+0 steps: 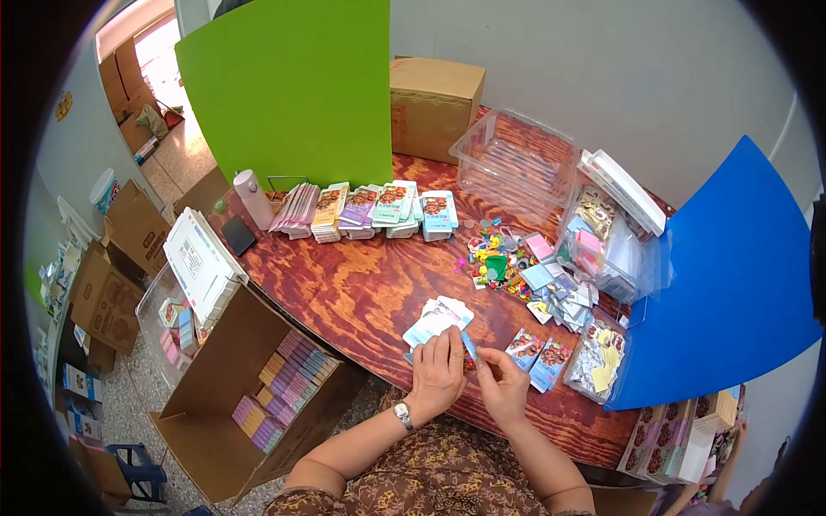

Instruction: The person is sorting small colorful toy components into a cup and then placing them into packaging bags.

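Blue packet [469, 345] between the two hands [438, 376].

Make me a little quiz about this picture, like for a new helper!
1. Which one has a watch at its wrist: the left hand or the right hand?
2. True or false: the blue board stands to the right of the loose coloured pieces.
3. Fill in: behind the row of packs stands a big ____ board.

Key: 1. the left hand; 2. true; 3. green.
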Demonstrator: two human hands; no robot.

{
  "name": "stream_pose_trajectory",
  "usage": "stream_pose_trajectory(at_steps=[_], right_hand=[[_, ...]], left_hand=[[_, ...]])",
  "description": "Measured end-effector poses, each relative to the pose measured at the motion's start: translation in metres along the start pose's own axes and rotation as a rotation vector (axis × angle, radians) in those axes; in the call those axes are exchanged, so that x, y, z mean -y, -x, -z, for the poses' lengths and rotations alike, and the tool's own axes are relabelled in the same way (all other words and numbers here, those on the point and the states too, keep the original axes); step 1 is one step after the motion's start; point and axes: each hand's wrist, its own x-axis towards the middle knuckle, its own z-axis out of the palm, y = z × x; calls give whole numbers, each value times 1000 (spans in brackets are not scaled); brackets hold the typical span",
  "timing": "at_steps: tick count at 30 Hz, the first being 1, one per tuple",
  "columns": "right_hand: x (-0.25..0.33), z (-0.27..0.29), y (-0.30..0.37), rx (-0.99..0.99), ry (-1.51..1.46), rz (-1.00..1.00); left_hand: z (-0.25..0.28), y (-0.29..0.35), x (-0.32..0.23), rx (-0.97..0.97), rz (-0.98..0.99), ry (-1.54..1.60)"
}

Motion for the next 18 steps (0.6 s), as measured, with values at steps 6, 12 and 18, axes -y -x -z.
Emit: stream_pose_trajectory(at_steps=[6, 12, 18], right_hand=[[-2, -3, 6, 0, 63, 70], [7, -1, -6, 146, 359, 330], [-10, -5, -2, 138, 450, 434]], left_hand=[[2, -2, -6, -12, 89, 96], [-11, 2, -8, -66, 56, 113], [-11, 2, -11, -49, 41, 116]])
